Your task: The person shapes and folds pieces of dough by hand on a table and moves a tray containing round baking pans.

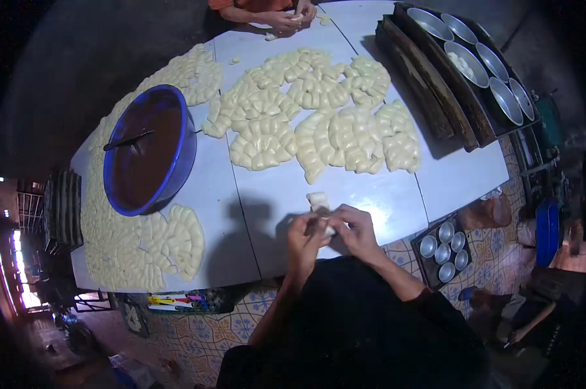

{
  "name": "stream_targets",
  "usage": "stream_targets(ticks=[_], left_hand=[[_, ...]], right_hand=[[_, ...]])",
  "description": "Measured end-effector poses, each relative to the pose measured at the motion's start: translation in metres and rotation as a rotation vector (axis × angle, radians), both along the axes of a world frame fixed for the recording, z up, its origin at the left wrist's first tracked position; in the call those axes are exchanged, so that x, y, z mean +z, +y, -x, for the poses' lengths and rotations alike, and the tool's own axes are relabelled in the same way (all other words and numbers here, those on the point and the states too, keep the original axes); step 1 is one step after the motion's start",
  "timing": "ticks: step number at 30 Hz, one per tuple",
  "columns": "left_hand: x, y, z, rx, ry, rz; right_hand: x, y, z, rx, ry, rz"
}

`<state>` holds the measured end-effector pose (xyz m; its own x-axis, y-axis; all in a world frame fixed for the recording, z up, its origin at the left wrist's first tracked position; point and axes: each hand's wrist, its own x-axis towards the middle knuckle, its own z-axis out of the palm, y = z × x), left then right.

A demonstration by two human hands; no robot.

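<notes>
My left hand (303,236) and my right hand (357,229) meet close to the near edge of the table, fingertips pinching a small piece of pale dough (330,227). Fingers partly cover it, so its full shape is hidden. Just beyond them lies a short flattened strip of dough (317,198); whether it joins the held piece I cannot tell. Farther out, scored slabs of glossy dough (263,143) spread across the white tabletop (278,189). To the left stands a blue plastic basin (188,146) of brown filling (144,158), with a dark flat-bladed utensil (127,140) in it.
More portioned dough (183,243) covers the table's left side. Dark trays (429,82) and oval metal tins (506,101) occupy the far right. Round tins (442,254) sit on a lower tray. Across the table, another person's hands (290,19) handle dough. Someone else is at lower right.
</notes>
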<state>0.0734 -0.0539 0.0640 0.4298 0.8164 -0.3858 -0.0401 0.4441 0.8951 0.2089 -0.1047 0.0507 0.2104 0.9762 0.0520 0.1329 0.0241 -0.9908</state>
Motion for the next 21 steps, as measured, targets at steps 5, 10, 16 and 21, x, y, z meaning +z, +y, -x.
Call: stream_targets(ticks=[5, 10, 16, 21], left_hand=[[-0.012, -0.003, 0.001, -0.095, 0.049, -0.357], [-0.008, 0.005, 0.007, -0.081, -0.266, -0.149], [-0.030, 0.035, 0.017, 0.138, 0.116, -0.386], [-0.066, 0.036, 0.024, 0.128, 0.161, -0.153]], right_hand=[[0.011, 0.000, 0.006, -0.220, -0.192, -0.034], [-0.008, -0.009, -0.017, 0.249, 0.585, 0.475], [-0.052, 0.000, -0.010, -0.255, 0.273, 0.301], [-0.033, 0.007, -0.023, -0.042, -0.135, 0.568]])
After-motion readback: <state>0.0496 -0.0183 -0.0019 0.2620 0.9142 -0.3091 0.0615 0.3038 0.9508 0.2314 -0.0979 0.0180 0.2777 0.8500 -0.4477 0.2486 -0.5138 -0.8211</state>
